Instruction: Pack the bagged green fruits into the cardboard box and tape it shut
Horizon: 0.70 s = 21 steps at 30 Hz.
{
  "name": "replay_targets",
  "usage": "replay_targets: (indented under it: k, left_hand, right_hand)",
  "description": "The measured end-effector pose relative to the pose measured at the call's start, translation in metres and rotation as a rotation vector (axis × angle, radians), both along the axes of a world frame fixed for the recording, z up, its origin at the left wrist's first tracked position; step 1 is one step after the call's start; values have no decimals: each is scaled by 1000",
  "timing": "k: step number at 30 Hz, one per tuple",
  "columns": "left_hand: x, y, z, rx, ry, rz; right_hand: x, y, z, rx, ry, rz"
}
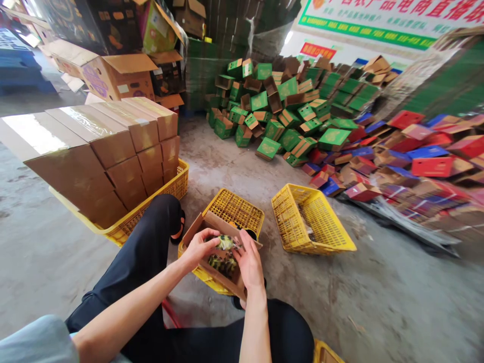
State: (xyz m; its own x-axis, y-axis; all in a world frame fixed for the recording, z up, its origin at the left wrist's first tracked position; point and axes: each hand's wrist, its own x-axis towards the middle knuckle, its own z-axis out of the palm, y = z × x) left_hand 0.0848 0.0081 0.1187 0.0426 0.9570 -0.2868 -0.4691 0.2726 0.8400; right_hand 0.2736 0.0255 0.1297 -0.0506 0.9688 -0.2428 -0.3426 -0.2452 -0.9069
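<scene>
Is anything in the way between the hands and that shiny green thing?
Nothing visible stands between them. The left hand grips one side of the green item, and the right hand is right at the other side, over the open cardboard box. Its shine looks like clear wrap.
</scene>
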Motion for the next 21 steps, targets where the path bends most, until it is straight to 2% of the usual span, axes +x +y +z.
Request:
replay_targets:
  k: [4, 8, 11, 14, 18, 21]
  left_hand:
    - [-2, -2, 7, 98, 84, -20]
    - [-2, -2, 10, 145, 133, -13]
    - [-2, -2, 5, 85, 116, -25]
    - [-1, -1, -2, 35, 71, -112]
    - [-3, 0, -7, 110, 94, -145]
    - [-4, 3, -14, 133, 149, -135]
  right_hand:
    - [0, -2, -5, -115, -21, 65]
    - [1, -5, -5, -80, -78, 92]
    - [1, -6, -1, -63, -77, 121]
    - [0, -8, 3, -56, -73, 154]
    - [0, -9, 4, -32, -53, 211]
    - [2, -6, -3, -47, -88, 213]
